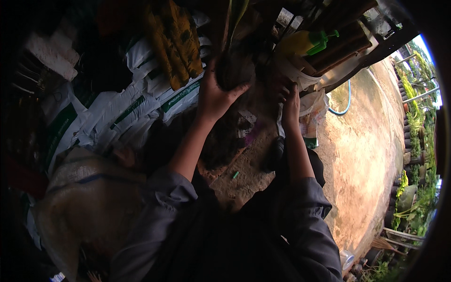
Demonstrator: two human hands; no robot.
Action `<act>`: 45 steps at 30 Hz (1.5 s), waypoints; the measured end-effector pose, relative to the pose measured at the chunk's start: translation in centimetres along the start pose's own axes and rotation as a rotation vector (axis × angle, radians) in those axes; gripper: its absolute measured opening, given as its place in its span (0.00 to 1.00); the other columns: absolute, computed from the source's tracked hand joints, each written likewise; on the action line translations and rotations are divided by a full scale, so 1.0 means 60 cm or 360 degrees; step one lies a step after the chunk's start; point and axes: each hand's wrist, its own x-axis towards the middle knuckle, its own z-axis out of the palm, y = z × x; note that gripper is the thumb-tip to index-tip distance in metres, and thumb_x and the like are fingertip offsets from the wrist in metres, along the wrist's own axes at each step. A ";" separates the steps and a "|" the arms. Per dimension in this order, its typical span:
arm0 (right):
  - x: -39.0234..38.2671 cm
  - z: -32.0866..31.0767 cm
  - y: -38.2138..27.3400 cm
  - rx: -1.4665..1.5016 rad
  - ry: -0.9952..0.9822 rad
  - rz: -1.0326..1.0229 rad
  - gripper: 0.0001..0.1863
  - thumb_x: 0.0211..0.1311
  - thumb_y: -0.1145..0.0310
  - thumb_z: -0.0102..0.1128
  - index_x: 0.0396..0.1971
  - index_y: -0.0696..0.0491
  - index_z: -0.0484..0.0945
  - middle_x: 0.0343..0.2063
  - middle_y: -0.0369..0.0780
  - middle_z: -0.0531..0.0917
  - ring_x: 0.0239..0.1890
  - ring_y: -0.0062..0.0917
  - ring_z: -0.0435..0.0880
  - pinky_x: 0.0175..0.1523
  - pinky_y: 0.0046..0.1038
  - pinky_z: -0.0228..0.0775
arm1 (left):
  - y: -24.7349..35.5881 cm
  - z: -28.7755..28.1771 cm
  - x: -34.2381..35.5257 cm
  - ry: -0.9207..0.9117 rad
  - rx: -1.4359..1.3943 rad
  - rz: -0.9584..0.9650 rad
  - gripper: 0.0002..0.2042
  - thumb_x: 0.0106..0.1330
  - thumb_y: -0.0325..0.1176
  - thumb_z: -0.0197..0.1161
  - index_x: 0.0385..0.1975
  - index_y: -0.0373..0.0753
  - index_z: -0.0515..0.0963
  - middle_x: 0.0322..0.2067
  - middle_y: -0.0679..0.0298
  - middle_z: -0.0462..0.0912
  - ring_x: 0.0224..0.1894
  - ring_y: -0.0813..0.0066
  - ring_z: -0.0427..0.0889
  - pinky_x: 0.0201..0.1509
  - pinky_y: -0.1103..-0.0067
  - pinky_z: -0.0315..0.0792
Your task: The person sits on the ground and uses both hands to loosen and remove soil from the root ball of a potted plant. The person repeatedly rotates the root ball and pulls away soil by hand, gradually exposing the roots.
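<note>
My left hand (217,96) is wrapped round the side of a dark, rounded clump (236,70), its thumb reaching across the front. Long green leaves (236,21) rise above the clump, so it looks like a plant with its root ball or a dark pot; shadow hides which. Just to the right, my right hand (290,99) has its soiled fingers curled in, close to a white bucket (300,75). Whatever those fingers hold, if anything, is lost in the dark. Below the hands lies dark soil (225,141).
White and green sacks (136,101) are heaped on the left, with a woven sack (89,188) nearer me. A yellow spray bottle with a green head (319,42) stands by the bucket. A blue hose (348,101) lies on the sunlit concrete (366,155); potted plants (416,141) line the far right.
</note>
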 end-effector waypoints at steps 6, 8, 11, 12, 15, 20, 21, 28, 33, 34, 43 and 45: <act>-0.017 0.033 0.083 -0.0736 -0.0174 -0.0005 0.23 0.58 0.64 0.58 0.52 0.58 0.69 0.46 0.48 0.79 0.49 0.35 0.79 0.53 0.31 0.68 | 0.000 -0.016 0.011 0.0053 0.0102 0.0078 0.37 0.45 0.33 0.75 0.57 0.33 0.63 0.52 0.52 0.72 0.55 0.61 0.73 0.59 0.70 0.68; -0.042 0.041 0.107 -0.0976 -0.0297 0.0186 0.24 0.56 0.63 0.59 0.52 0.57 0.70 0.44 0.49 0.80 0.47 0.38 0.80 0.51 0.33 0.70 | 0.004 -0.017 0.010 0.0050 0.0065 0.0082 0.36 0.44 0.33 0.75 0.54 0.34 0.65 0.51 0.51 0.72 0.54 0.60 0.74 0.57 0.70 0.69; -0.068 0.052 0.173 -0.1165 -0.0727 0.0176 0.27 0.51 0.60 0.63 0.51 0.55 0.72 0.42 0.48 0.81 0.47 0.40 0.80 0.49 0.36 0.72 | 0.020 -0.030 0.014 0.0057 0.0196 0.0167 0.32 0.48 0.32 0.73 0.54 0.34 0.66 0.50 0.57 0.74 0.53 0.66 0.75 0.57 0.73 0.68; -0.078 0.050 0.214 -0.1212 -0.0893 0.0146 0.28 0.50 0.59 0.64 0.51 0.54 0.72 0.43 0.48 0.81 0.47 0.41 0.80 0.49 0.37 0.72 | 0.019 -0.031 0.013 0.0081 0.0156 0.0151 0.33 0.46 0.32 0.74 0.53 0.34 0.66 0.49 0.55 0.74 0.52 0.64 0.75 0.56 0.72 0.69; -0.100 0.020 0.344 -0.1540 -0.1260 0.0264 0.28 0.49 0.58 0.65 0.51 0.54 0.73 0.41 0.48 0.82 0.45 0.42 0.80 0.48 0.38 0.72 | 0.015 -0.036 0.019 0.0113 0.0132 0.0138 0.37 0.41 0.34 0.77 0.53 0.36 0.66 0.49 0.52 0.74 0.52 0.57 0.75 0.56 0.69 0.70; -0.129 0.009 0.429 -0.1656 -0.1174 0.0701 0.27 0.47 0.56 0.66 0.47 0.54 0.76 0.38 0.45 0.83 0.41 0.40 0.82 0.45 0.36 0.75 | 0.012 -0.057 0.024 0.0174 0.0416 0.0189 0.42 0.39 0.38 0.78 0.58 0.37 0.63 0.49 0.49 0.73 0.53 0.52 0.73 0.56 0.67 0.68; -0.135 0.015 0.432 -0.1626 -0.1153 0.0776 0.26 0.47 0.56 0.66 0.45 0.54 0.77 0.37 0.44 0.83 0.40 0.39 0.83 0.44 0.36 0.75 | 0.008 -0.062 0.024 0.0188 0.0460 0.0208 0.43 0.39 0.39 0.78 0.58 0.37 0.63 0.49 0.49 0.73 0.52 0.51 0.73 0.56 0.66 0.68; -0.139 0.036 0.492 -0.1769 -0.1608 0.0725 0.27 0.46 0.52 0.65 0.43 0.57 0.79 0.38 0.45 0.84 0.41 0.34 0.83 0.45 0.33 0.73 | 0.003 -0.069 0.034 0.0228 0.0702 0.0172 0.45 0.39 0.39 0.77 0.61 0.41 0.61 0.48 0.52 0.72 0.49 0.52 0.72 0.52 0.66 0.69; -0.162 0.063 0.595 -0.1813 -0.1283 0.0810 0.29 0.50 0.54 0.63 0.51 0.55 0.74 0.49 0.48 0.78 0.49 0.36 0.79 0.49 0.35 0.71 | -0.007 -0.065 0.048 0.0228 0.0909 0.0056 0.44 0.42 0.41 0.77 0.61 0.38 0.61 0.48 0.52 0.72 0.51 0.54 0.72 0.54 0.67 0.68; -0.166 0.067 0.613 -0.1819 -0.1200 0.0918 0.30 0.51 0.55 0.62 0.53 0.54 0.73 0.52 0.49 0.76 0.51 0.37 0.78 0.50 0.36 0.71 | -0.008 -0.064 0.050 0.0204 0.0937 0.0003 0.43 0.44 0.42 0.77 0.60 0.36 0.61 0.52 0.52 0.72 0.55 0.55 0.72 0.58 0.67 0.68; -0.170 0.148 0.697 -0.1947 -0.1056 0.0800 0.35 0.62 0.61 0.46 0.69 0.44 0.47 0.65 0.38 0.60 0.66 0.37 0.59 0.65 0.55 0.47 | -0.023 -0.049 0.060 0.0111 0.0913 -0.0050 0.44 0.45 0.41 0.76 0.61 0.35 0.59 0.53 0.51 0.69 0.56 0.55 0.71 0.59 0.65 0.67; -0.154 0.180 0.679 -0.1931 -0.1079 0.1063 0.33 0.62 0.60 0.47 0.67 0.44 0.51 0.65 0.38 0.60 0.66 0.36 0.58 0.64 0.58 0.45 | -0.022 -0.055 0.057 0.0097 0.0946 -0.0095 0.44 0.45 0.40 0.76 0.62 0.35 0.59 0.54 0.50 0.69 0.57 0.55 0.70 0.59 0.65 0.67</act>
